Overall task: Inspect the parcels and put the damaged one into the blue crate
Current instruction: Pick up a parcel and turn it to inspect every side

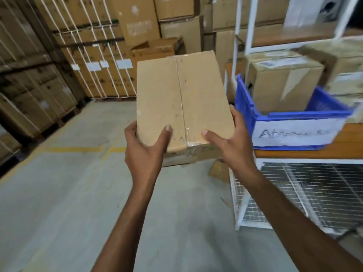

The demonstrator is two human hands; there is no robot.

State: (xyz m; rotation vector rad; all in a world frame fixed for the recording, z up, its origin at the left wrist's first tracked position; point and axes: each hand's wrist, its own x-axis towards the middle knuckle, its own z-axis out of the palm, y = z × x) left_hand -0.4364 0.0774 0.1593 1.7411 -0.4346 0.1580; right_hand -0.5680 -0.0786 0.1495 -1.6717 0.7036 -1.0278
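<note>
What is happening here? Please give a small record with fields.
held item: parcel, taped along its top
left hand: grips its near left corner, thumb on top
right hand: grips its near right corner, thumb on top
damage: near bottom edge looks crumpled
blue crate: right of the parcel, on a wooden shelf, holds another box
crate label: handwriting, too blurred to read
</note>
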